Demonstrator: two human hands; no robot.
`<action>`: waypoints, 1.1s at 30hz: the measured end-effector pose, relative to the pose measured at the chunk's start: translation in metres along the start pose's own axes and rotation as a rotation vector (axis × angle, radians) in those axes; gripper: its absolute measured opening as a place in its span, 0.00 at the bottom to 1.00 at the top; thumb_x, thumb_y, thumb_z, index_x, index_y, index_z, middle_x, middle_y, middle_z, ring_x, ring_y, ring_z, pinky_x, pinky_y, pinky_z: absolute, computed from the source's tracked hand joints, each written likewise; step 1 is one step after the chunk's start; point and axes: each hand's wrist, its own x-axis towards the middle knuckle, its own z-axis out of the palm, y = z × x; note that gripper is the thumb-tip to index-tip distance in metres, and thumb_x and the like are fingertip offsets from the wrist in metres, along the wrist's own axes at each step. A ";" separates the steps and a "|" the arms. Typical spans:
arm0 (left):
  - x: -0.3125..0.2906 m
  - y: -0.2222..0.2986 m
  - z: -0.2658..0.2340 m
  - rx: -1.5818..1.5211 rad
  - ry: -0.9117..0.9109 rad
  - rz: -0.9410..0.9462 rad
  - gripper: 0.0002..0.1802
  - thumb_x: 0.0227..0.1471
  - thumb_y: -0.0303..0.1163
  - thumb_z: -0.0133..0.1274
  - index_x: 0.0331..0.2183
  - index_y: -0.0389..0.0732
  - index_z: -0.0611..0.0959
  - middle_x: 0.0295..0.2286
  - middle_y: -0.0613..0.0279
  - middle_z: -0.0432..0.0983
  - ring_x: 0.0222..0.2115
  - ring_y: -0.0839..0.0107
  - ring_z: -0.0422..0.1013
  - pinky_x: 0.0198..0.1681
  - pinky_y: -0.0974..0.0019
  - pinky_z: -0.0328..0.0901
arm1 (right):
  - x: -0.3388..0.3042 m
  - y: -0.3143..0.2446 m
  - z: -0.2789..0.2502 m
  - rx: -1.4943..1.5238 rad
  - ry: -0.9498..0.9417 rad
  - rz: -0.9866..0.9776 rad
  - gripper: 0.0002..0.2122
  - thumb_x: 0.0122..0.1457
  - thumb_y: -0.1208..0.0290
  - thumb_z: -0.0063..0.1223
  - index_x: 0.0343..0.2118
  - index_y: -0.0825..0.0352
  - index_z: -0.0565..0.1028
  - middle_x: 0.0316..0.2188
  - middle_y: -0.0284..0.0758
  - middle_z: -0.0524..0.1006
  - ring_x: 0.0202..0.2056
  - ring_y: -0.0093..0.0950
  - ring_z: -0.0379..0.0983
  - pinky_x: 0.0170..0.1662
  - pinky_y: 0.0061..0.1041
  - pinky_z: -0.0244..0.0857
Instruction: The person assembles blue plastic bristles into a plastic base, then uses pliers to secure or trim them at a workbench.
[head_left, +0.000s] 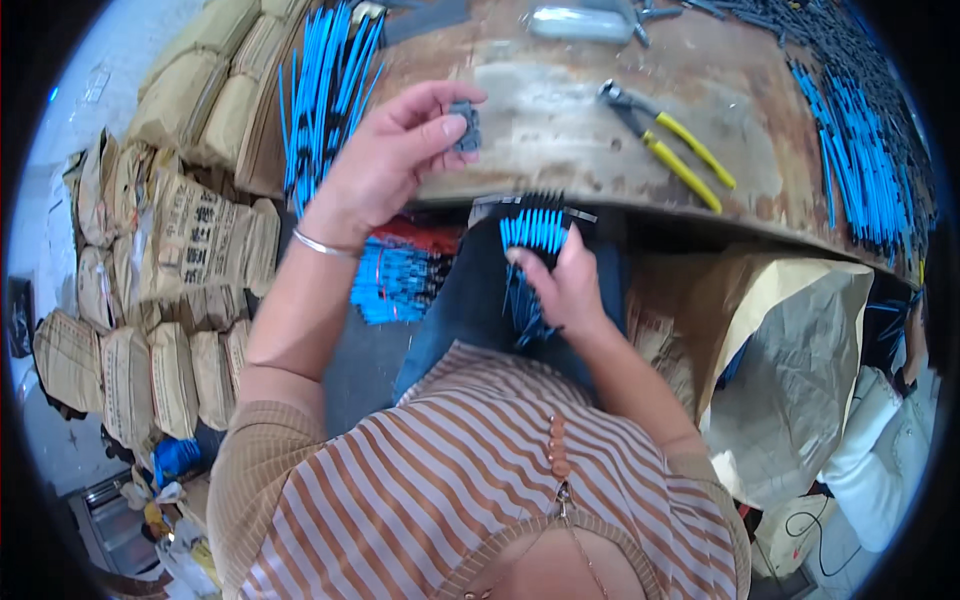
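One left hand (410, 140) and one right hand (572, 282) are showing. One handheld bunch (533, 232), one lower stack (393, 288) and two tabletop piles (325, 105) (860, 170) of blue strips are appearing. One pair of yellow-handled pincers (650, 138) and one bracelet (325, 247) are also showing.

The right hand (574, 288) hides part of the blue-and-black bundle (535, 230) it grips.

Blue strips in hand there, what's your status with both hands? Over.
Left hand raised, pinching small grey piece. Right hand gripping bundle of blue strips. Yellow-handled pliers lying on wooden bench, apart from both hands.
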 end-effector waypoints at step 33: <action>-0.061 -0.051 -0.008 -0.302 0.020 0.008 0.20 0.50 0.24 0.51 0.47 0.36 0.72 0.35 0.59 0.75 0.32 0.74 0.72 0.33 0.75 0.67 | -0.019 -0.007 0.024 -0.077 0.029 -0.162 0.12 0.51 0.73 0.56 0.36 0.70 0.67 0.25 0.37 0.76 0.26 0.26 0.73 0.33 0.24 0.66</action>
